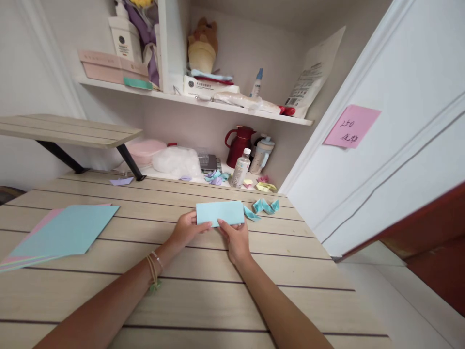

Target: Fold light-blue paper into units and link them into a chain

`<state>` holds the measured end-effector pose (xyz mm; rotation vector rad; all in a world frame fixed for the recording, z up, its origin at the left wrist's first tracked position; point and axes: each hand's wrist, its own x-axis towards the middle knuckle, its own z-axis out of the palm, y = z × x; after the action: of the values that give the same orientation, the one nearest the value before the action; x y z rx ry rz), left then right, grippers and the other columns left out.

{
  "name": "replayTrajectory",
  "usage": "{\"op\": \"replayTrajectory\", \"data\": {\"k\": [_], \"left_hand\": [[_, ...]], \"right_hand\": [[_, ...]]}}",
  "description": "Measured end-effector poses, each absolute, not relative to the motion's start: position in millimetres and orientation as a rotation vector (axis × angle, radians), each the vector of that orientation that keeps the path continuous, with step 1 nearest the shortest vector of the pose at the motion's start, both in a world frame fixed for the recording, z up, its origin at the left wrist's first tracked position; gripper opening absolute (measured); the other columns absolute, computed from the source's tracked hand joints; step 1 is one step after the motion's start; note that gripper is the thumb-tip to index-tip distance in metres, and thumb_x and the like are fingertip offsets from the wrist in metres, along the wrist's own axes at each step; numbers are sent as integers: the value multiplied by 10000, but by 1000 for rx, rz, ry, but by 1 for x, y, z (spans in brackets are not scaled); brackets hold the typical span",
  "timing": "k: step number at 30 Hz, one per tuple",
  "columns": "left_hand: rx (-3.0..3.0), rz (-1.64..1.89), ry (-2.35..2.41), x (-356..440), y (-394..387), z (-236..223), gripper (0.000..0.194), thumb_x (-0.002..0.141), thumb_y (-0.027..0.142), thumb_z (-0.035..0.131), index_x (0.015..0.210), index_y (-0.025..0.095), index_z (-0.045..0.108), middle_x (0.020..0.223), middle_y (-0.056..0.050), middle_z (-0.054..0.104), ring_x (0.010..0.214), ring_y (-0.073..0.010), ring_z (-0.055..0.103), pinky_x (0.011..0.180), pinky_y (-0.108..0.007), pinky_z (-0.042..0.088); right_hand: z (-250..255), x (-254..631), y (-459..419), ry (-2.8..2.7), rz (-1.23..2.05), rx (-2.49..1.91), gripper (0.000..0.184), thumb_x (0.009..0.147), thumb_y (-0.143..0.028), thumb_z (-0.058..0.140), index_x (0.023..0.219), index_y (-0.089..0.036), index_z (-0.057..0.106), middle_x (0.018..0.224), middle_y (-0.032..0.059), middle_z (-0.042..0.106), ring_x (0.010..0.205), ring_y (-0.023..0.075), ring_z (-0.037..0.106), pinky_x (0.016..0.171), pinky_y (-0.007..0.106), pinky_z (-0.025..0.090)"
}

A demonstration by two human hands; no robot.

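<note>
A light blue sheet of paper [220,212], folded into a long rectangle, is held just above the table between both hands. My left hand [189,227] pinches its lower left part, thumb in front and fingers behind. At the lower right, my right hand [235,236] grips the paper with its thumb on the front face; the other fingers are mostly hidden behind it. Just right of the paper lie several folded blue paper shapes [267,206]. To the left rests a stack of coloured paper sheets [69,228], blue on top with pink showing beneath.
A small raised shelf [72,128] on black legs stands at the back left. Along the back are a clear bottle [240,168], a red jug [240,145], a tumbler [262,156] and several folded papers [217,177]. A pink note [351,126] sticks to the right-hand wall.
</note>
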<state>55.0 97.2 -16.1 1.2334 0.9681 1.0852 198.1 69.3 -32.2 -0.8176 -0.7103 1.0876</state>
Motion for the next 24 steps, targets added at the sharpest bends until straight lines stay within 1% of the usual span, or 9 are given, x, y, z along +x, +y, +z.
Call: {"op": "replayTrajectory", "data": {"k": [5, 9, 16, 24], "left_hand": [[1211, 1118, 1008, 57, 96, -14, 316, 596, 279, 731, 849, 106, 655, 757, -80, 719, 620, -185, 668, 586, -266, 526], [1232, 1115, 978, 56, 97, -16, 313, 601, 281, 725, 854, 108, 659, 764, -77, 718, 646, -184, 664, 585, -259, 522], [1227, 1132, 959, 57, 97, -16, 313, 595, 275, 728, 851, 109, 658, 788, -74, 716, 671, -181, 657, 622, -274, 532], [1213, 1159, 942, 58, 94, -13, 298, 595, 266, 727, 837, 108, 659, 775, -70, 714, 650, -172, 651, 589, -256, 532]], "right_hand": [[-28, 196, 66, -677, 1105, -806, 629, 591, -192, 746, 1138, -222, 438, 895, 20, 652, 827, 192, 619, 719, 348, 542], [-27, 195, 66, -687, 1098, -840, 605, 592, -198, 747, 1126, -212, 464, 858, 15, 656, 771, 184, 623, 684, 344, 548], [-29, 195, 67, -672, 1095, -884, 533, 580, -203, 755, 1064, -179, 534, 815, 17, 669, 731, 184, 625, 674, 344, 550], [-25, 193, 63, -651, 1107, -895, 521, 564, -218, 758, 1039, -135, 560, 832, 49, 684, 748, 194, 635, 664, 320, 551]]}}
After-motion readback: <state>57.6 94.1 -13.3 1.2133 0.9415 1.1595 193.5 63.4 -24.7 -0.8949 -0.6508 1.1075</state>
